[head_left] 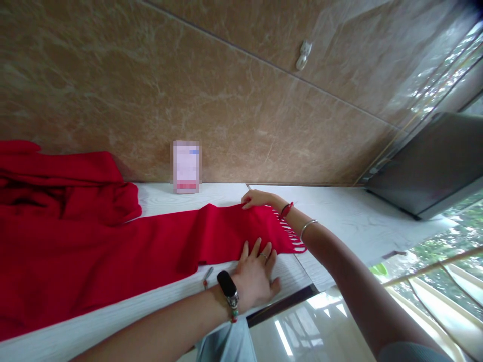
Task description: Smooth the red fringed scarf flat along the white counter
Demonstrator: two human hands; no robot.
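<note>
On the table (339, 216), left hand (256, 274) and right hand (256, 199) lay open, flat on the scarf (151, 251); looked soft, floppy, light, I'd grab its corners

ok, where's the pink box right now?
Head view, left of centre: the pink box stands on the white table against the brown wall, just past the far edge of the red scarf and left of the right hand.

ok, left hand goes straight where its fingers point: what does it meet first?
The left hand has fingertips on the scarf. Straight on across it, it would probably meet the right hand at the far edge; depth is unclear.
</note>
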